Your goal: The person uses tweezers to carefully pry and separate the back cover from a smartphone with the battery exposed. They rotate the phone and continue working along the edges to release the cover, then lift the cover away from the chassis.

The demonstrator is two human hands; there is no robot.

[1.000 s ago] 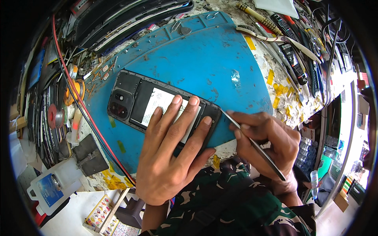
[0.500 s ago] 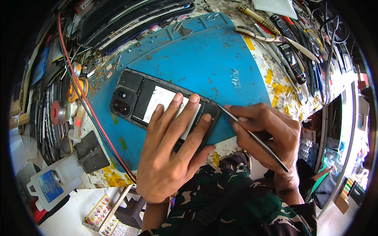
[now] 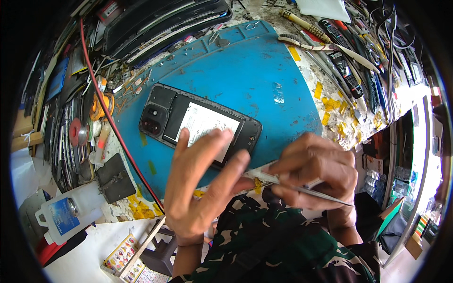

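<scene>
A smartphone (image 3: 213, 106) with its back cover off lies at a slant on the blue work mat (image 3: 203, 78), camera module at the left end. A white label (image 3: 203, 123) covers its battery. My left hand (image 3: 203, 184) is over the phone's near edge with fingers spread, slightly blurred; it hides part of the label and that edge. To the right of the phone, apart from it, my right hand (image 3: 318, 172) is closed around a slim metal tool (image 3: 325, 195). The tool's thin end points toward the lower right; its other end is blurred near my fingers.
A red cable (image 3: 113, 125) crosses the mat's left side. Solder spools (image 3: 78, 132) and a plastic bottle (image 3: 61, 221) stand left. A toothbrush (image 3: 325, 47) and several pens and tools lie at the right. Black phone casings (image 3: 160, 28) sit at the back.
My left hand has lifted off the phone, its fingers now spread more. My right hand has drawn the metal tool away from the phone's right end, toward me.
</scene>
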